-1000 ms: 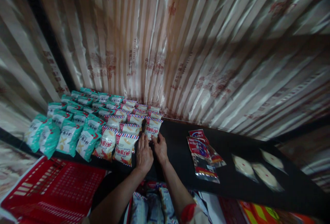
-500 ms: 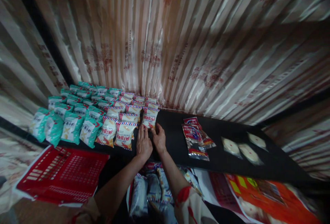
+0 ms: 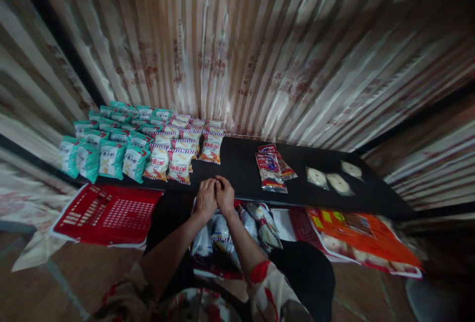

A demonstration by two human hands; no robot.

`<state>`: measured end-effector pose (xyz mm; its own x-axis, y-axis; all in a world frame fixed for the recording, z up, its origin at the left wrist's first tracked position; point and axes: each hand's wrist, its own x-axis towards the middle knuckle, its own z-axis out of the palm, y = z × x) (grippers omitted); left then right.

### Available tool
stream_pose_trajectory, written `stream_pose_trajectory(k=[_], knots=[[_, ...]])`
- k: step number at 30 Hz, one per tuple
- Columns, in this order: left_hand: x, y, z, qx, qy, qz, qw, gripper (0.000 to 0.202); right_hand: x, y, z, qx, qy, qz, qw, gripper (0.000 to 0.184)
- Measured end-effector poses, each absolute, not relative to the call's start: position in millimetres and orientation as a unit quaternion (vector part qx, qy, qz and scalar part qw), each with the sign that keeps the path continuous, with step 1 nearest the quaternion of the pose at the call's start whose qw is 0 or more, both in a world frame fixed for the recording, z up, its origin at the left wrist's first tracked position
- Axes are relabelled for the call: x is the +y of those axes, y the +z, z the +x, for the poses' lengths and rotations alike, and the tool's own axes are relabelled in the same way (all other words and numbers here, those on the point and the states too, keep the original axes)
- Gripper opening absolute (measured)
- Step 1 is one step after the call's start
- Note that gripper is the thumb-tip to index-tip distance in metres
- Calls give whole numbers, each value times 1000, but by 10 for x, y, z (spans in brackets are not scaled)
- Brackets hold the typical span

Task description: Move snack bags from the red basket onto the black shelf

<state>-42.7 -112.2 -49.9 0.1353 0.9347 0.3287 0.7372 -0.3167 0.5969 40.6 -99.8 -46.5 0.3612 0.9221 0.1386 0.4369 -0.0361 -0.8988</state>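
My left hand (image 3: 207, 197) and my right hand (image 3: 224, 195) meet at the front edge of the black shelf, touching each other. Their fingers are drawn together and curled, and I see nothing in them. Above them, a white snack bag with a striped top (image 3: 212, 147) stands upright on the shelf, apart from my fingers. To its left are several more white bags (image 3: 180, 165) in rows. Below my hands sits a red basket holding several packaged bags (image 3: 267, 228), partly hidden by my forearms.
Teal snack bags (image 3: 111, 160) fill the shelf's left end. Red-and-brown packets (image 3: 270, 171) and round pale packages (image 3: 338, 183) lie toward the right of the black shelf (image 3: 241, 163). Below stand a red basket (image 3: 111, 218) at left and orange packaging (image 3: 356, 235) at right. A printed curtain (image 3: 230, 55) hangs behind.
Both hands have drawn back from the striped-top white bag to the shelf's front edge and come together. That bag stays upright on the shelf. The camera view has shifted, showing more floor.
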Motion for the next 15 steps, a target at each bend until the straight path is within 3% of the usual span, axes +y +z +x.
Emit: stream_pose_trajectory(k=[9,15], knots=[[-1684,-697,-554,540,323,755,181,30,-1615,-673,319,-511,237,-680,470,33],[-2087,-979,-541,611,175,736,232,39,-1996,-1003,311,-511,286,-753,300,33]])
